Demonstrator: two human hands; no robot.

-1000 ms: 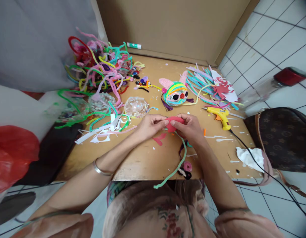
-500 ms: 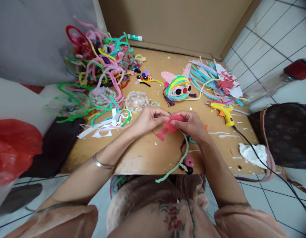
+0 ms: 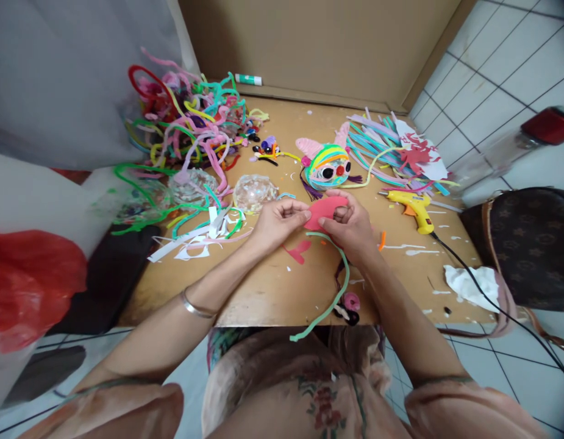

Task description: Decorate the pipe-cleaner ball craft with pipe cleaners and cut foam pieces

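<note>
Between my two hands is a flat red cut-out piece (image 3: 324, 211). My left hand (image 3: 282, 224) pinches its left edge between thumb and fingers. My right hand (image 3: 352, 227) grips its right side, thumb in front and fingers curled behind. A pale green fuzzy stem (image 3: 339, 292) curves from below the piece down past the table's front edge. Red scraps (image 3: 300, 251) lie on the table under my left hand. Just behind my hands sits a decorated ball (image 3: 328, 167) with pink ears, striped bands and black eyes.
A tangled heap of fuzzy stems (image 3: 194, 122) fills the back left, with clear balls (image 3: 254, 193) before it. White paper strips (image 3: 213, 228) lie at left. At right are a yellow glue gun (image 3: 414, 208) with its cord, a crumpled tissue (image 3: 471, 285) and a brown bag (image 3: 524, 244).
The red piece has turned and now shows a broader, smoother face between my hands. My right hand's fingers have shifted upward along it. The whole view has moved slightly.
</note>
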